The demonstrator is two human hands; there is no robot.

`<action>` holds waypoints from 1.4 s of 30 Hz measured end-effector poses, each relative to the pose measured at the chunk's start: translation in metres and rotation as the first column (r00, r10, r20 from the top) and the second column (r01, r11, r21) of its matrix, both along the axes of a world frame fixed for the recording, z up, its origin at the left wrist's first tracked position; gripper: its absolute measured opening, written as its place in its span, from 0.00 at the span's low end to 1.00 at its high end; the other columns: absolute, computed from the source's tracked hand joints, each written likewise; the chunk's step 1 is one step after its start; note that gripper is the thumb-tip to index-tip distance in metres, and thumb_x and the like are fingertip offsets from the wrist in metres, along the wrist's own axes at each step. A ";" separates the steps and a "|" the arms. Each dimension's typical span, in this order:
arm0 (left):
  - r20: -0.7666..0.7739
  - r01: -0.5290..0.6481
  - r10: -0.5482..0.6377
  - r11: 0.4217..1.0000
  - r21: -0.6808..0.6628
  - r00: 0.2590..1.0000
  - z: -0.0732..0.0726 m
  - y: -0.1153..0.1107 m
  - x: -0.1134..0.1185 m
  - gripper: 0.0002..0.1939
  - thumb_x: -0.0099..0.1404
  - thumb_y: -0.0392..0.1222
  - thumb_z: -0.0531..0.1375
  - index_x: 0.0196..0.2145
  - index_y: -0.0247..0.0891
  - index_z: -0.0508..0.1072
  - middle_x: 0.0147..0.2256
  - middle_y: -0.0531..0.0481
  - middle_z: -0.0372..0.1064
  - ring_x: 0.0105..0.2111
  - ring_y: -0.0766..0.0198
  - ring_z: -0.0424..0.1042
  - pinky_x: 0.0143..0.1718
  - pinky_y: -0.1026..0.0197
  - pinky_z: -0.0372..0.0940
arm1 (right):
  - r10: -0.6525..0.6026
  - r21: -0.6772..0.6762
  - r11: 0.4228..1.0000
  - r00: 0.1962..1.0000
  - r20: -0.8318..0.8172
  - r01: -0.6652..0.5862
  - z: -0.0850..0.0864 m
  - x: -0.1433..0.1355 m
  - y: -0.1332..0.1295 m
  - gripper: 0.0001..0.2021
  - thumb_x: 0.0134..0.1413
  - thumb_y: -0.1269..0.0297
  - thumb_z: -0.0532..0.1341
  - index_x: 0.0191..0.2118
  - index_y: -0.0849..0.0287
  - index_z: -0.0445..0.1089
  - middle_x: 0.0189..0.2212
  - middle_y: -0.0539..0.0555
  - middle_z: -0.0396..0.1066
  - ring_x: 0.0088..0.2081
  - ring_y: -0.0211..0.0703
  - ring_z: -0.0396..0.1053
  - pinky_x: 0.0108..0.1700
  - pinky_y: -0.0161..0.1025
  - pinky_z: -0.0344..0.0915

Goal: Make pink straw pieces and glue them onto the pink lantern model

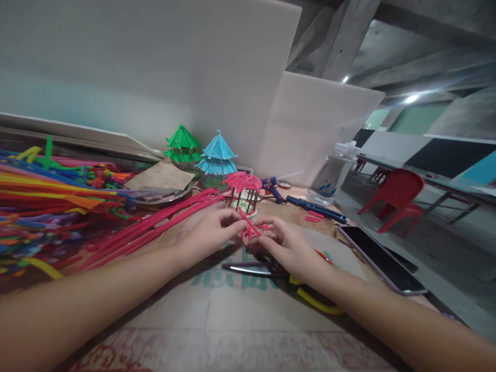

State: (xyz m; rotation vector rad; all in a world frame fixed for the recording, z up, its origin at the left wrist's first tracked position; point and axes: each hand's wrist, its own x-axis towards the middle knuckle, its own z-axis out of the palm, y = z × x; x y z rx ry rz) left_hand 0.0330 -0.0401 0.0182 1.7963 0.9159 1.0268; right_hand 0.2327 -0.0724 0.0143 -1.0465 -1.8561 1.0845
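Note:
My left hand (217, 228) and my right hand (284, 245) meet near the middle, both closed on a small pink pipe-cleaner piece (251, 227). Its far side touches or overlaps the view of a small pavilion (243, 182) with a pink roof, dark posts and a pale base. Beneath my right hand lie scissors (251, 268) with dark blades and yellow handles. Long pink pipe cleaners (155, 222) spread to the left of my left hand.
Green (183, 142) and blue (218, 155) pavilions stand behind. Colourful pipe cleaners (46, 206) pile at left beside a tray (166, 195). At right are a glue gun (273, 189), a cutter (318, 207), a clear bottle (331, 173) and a phone (382, 258).

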 end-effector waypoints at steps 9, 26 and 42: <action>-0.022 0.127 -0.128 0.990 -0.059 0.991 -0.002 -0.014 0.006 0.14 0.66 0.48 0.56 0.32 0.36 0.75 0.31 0.50 0.74 0.30 0.65 0.71 0.31 0.66 0.63 | -0.046 -0.214 0.977 0.974 -0.220 -0.003 0.014 -0.002 -0.004 0.10 0.56 0.58 0.61 0.36 0.57 0.62 0.28 0.50 0.76 0.31 0.38 0.74 0.39 0.38 0.70; -0.003 0.174 -0.175 0.981 -0.082 0.985 -0.010 -0.007 0.007 0.09 0.62 0.45 0.60 0.32 0.36 0.74 0.30 0.51 0.74 0.30 0.64 0.72 0.31 0.65 0.64 | -0.108 -0.355 0.934 0.979 -0.171 0.041 0.005 -0.007 -0.004 0.14 0.51 0.55 0.65 0.32 0.59 0.63 0.26 0.51 0.77 0.30 0.40 0.77 0.31 0.35 0.70; -0.246 0.147 -0.117 0.983 0.108 0.962 -0.010 -0.012 0.006 0.08 0.63 0.41 0.58 0.30 0.37 0.75 0.27 0.53 0.73 0.28 0.65 0.70 0.29 0.66 0.60 | -0.122 0.092 0.989 0.992 0.030 0.119 0.001 0.001 0.004 0.10 0.55 0.59 0.62 0.41 0.58 0.69 0.35 0.52 0.73 0.34 0.38 0.71 0.37 0.37 0.68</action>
